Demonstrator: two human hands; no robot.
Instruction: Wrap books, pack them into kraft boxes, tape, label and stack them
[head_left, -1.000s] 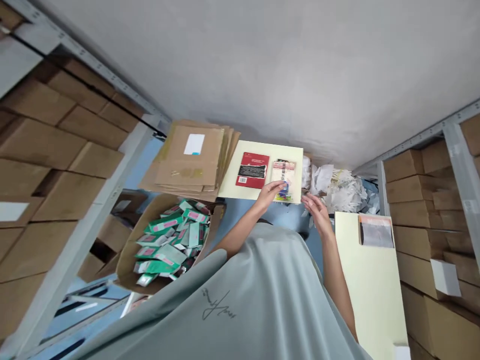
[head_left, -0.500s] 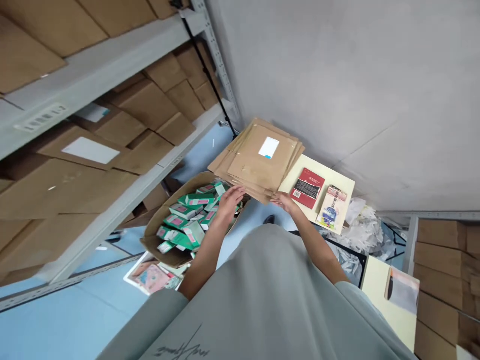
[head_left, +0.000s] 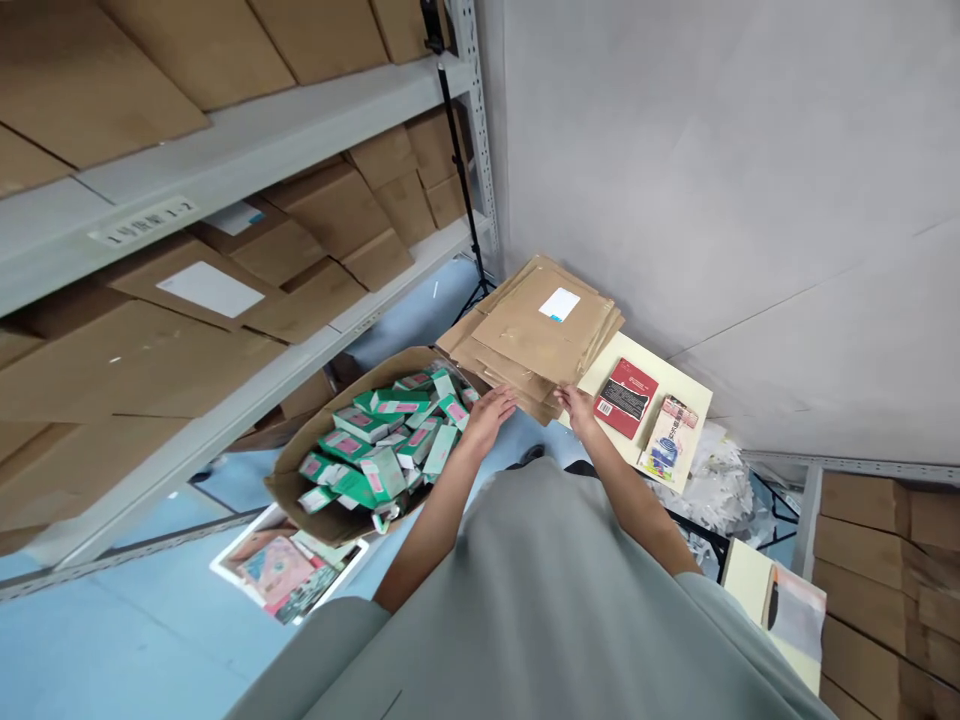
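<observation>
A stack of flattened cardboard boxes lies in front of me on a pale table, with a white label on its top piece. My left hand is at the stack's near edge, its fingers stretched out and nothing in its grasp. At the near right corner, my right hand has its fingers closed on the cardboard edge; how many layers it grips is hidden. Right of that hand, a red book and a book with a colourful cover lie on the table.
Left of my hands stands an open carton full of green-and-white small boxes. A white tray with printed items is on the floor. Shelving with cardboard boxes fills the left. Shredded paper and another box stack are at right.
My view has turned slightly left, so the stack and shelves appear further right. Both hands remain at the stack's near edge; the right fingers look more curled around its corner.
</observation>
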